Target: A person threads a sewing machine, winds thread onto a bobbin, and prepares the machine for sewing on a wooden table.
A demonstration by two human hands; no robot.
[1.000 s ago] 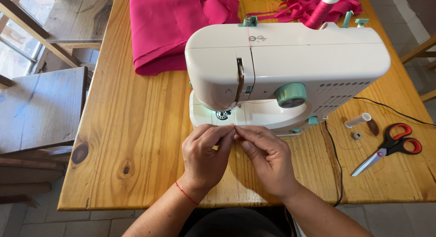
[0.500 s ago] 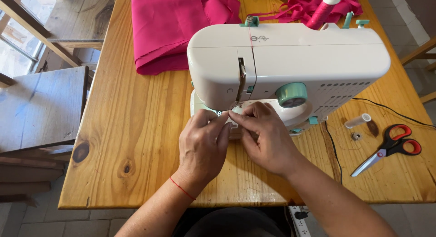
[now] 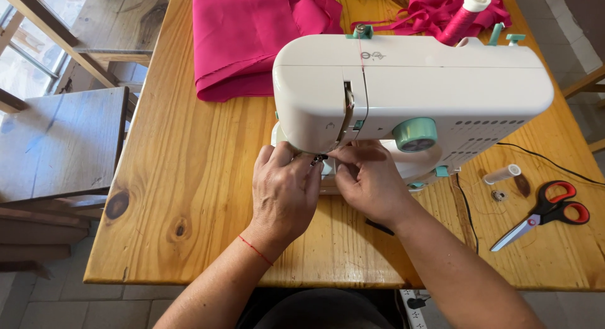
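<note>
Wooden table [image 3: 189,178] bearing sewing machine [image 3: 441,83], pink fabric [image 3: 246,39], scissors [image 3: 548,209], perhaps a bobbin [image 3: 499,195].

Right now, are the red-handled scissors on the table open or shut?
Shut: the scissors lie flat on the wooden table, blades together forming a single point, untouched by either hand.

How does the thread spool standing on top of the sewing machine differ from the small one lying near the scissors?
The pink thread spool stands tilted on the sewing machine; the white spool lies flat on the table beside the scissors. The pink one looks larger, and its thread runs across the machine; the white one looks loose. Both are roughly cylindrical.
</note>
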